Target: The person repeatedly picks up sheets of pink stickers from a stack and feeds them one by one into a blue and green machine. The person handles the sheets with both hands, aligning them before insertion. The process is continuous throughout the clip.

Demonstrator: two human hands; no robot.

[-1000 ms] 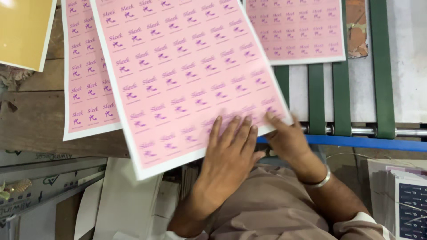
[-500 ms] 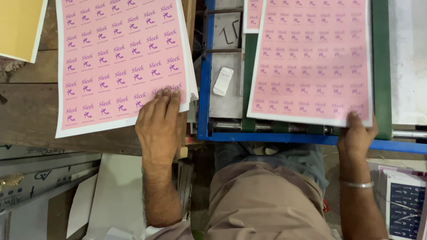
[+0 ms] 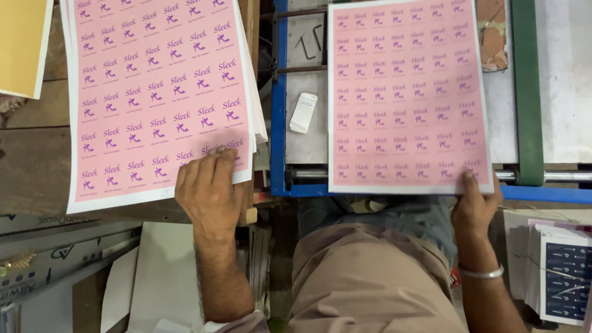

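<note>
Head view: your left hand (image 3: 209, 194) lies flat with fingers pressed together on the bottom corner of the pink sheet stack (image 3: 154, 92), at the upper left of the frame on the wooden worktop (image 3: 31, 166). Your right hand (image 3: 475, 206) pinches the bottom edge of a single pink sheet (image 3: 407, 92) lying on the grey machine bed (image 3: 308, 148) at the upper right. A small white card (image 3: 303, 112) sits between the two.
</note>
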